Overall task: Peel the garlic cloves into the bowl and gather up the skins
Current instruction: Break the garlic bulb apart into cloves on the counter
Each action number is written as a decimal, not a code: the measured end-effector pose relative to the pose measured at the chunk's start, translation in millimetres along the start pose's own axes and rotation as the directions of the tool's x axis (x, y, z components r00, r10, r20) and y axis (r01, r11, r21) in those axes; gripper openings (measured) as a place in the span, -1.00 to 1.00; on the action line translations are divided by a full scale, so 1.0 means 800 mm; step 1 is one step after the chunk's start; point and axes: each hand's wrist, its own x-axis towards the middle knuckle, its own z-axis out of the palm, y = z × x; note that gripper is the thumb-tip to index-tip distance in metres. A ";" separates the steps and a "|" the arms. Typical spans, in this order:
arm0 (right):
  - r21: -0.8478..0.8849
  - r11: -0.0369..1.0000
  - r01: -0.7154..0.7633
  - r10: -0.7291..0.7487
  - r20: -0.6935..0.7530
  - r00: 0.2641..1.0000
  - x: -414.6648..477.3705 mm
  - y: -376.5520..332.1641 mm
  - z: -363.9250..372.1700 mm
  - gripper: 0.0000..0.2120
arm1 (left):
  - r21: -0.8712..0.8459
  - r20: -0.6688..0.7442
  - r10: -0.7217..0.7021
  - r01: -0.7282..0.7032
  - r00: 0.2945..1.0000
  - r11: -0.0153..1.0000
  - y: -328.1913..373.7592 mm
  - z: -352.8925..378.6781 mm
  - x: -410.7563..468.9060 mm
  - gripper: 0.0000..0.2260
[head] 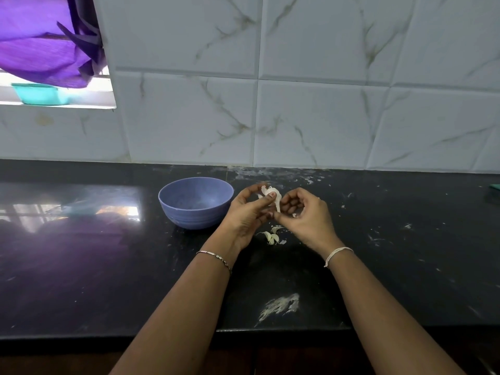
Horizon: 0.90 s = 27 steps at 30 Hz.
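Above the middle of the glossy black stone table (81,266), the person's left hand (250,212) is holding a white, half-peeled garlic clove (273,194). Its grip is closing round the clove, fingers curling behind and the thumb pressing across the front. A thin silver chain bracelet (215,257) is circling that wrist. To the right, nearly touching it, the right hand (305,215) is turning its palm inward with the fingers curling. Its grip is narrowing to a pinch of thumb and forefinger on a papery white strip of skin (277,206) that is hanging down from the clove. A white thread band (338,254) is sitting on the right wrist. Both forearms are reaching in bare from the lower edge.

On the table, a bright reflection is showing at far left. A round lilac-blue plastic bowl (196,203) is standing just left of the left hand; what is lying in it I cannot tell. A few pale loose garlic cloves (272,237) with scraps of skin are lying below and between the hands. Nearer the front edge a whitish powdery smear (280,305) is marking the stone, and small white flecks are scattering off to the right.

Behind, a purple cloth (40,36) is hanging at upper left over a teal tub (36,93) on a window ledge. White marble-veined wall tiles (324,117) are running across the rest.
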 end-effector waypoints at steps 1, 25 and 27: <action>-0.029 0.999 0.015 -0.015 -0.010 1.000 -0.001 0.001 0.000 -0.77 | 0.003 -0.003 -0.005 0.005 1.000 1.000 -0.001 -0.001 0.000 -0.65; -0.277 0.960 0.040 -0.004 0.131 0.991 0.006 0.003 0.004 -0.84 | 0.263 -0.025 -0.007 0.013 1.000 0.965 -0.005 -0.002 -0.004 -0.81; -0.217 0.976 0.007 0.025 0.148 0.989 0.008 0.004 0.003 -0.83 | 0.234 -0.026 -0.024 0.030 0.999 0.972 -0.003 -0.003 -0.005 -0.77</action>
